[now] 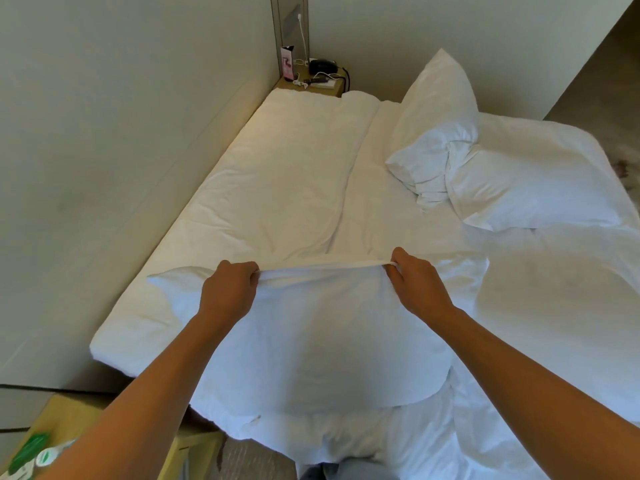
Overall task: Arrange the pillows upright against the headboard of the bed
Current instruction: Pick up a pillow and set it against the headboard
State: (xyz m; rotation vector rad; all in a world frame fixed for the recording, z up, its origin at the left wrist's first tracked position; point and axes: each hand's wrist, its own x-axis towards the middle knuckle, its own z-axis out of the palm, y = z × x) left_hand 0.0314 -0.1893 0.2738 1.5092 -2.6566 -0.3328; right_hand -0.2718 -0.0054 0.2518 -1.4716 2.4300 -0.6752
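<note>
A white pillow (311, 341) lies near the bed's close corner. My left hand (228, 289) and my right hand (415, 282) each grip its far edge, pulling the fabric taut between them. Two more white pillows sit farther right on the bed: one (433, 123) tilted up on its end, another (530, 188) lying flat beside it. A padded beige headboard (121, 133) runs along the left side of the bed, with a long white roll of bedding (270, 174) lying against it.
A bedside table (311, 85) at the far end holds a black phone, cables and a small pink box. A yellow table (52, 434) with green packets stands at the lower left. The white duvet (554, 323) covers the right side.
</note>
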